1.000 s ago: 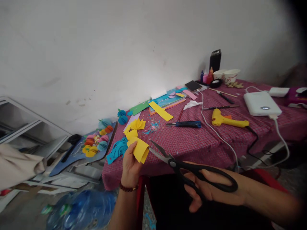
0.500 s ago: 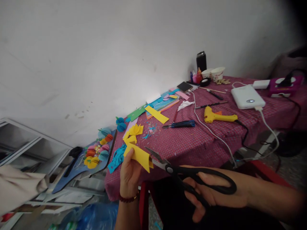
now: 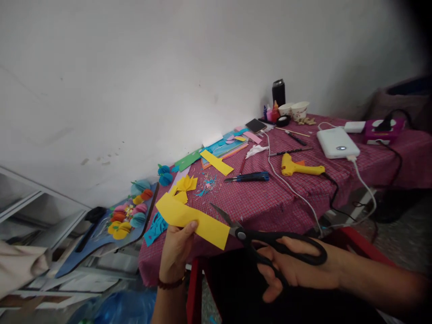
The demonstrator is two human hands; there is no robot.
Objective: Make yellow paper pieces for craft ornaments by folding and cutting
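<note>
My left hand [image 3: 178, 247] pinches a yellow paper strip [image 3: 205, 225] between thumb and fingers, holding it above the table's near edge. In my right hand [image 3: 286, 263] are large black-handled scissors [image 3: 249, 236], my fingers through the loops. Their blades are spread, and the strip's right end lies close by them; whether it sits between the blades I cannot tell. Behind the strip, yellow paper pieces [image 3: 185, 184] and blue fringed paper [image 3: 157, 228] lie on the cloth. Another yellow strip [image 3: 216, 163] rests farther back by the coloured sheets [image 3: 229, 146].
A utility knife [image 3: 248, 177], a yellow glue gun [image 3: 300, 166] and a white power bank [image 3: 338, 144] with cables lie on the checked tablecloth [image 3: 286, 202]. Paper cups [image 3: 299, 110] and a black bottle [image 3: 278, 93] stand at the back. Paper fruit shapes [image 3: 126, 218] sit on a blue board at left.
The yellow strip, earlier bent over in my left hand, is now spread out lengthwise with my thumb nearer its middle. My right hand keeps the scissors in much the same position. The view has shifted slightly.
</note>
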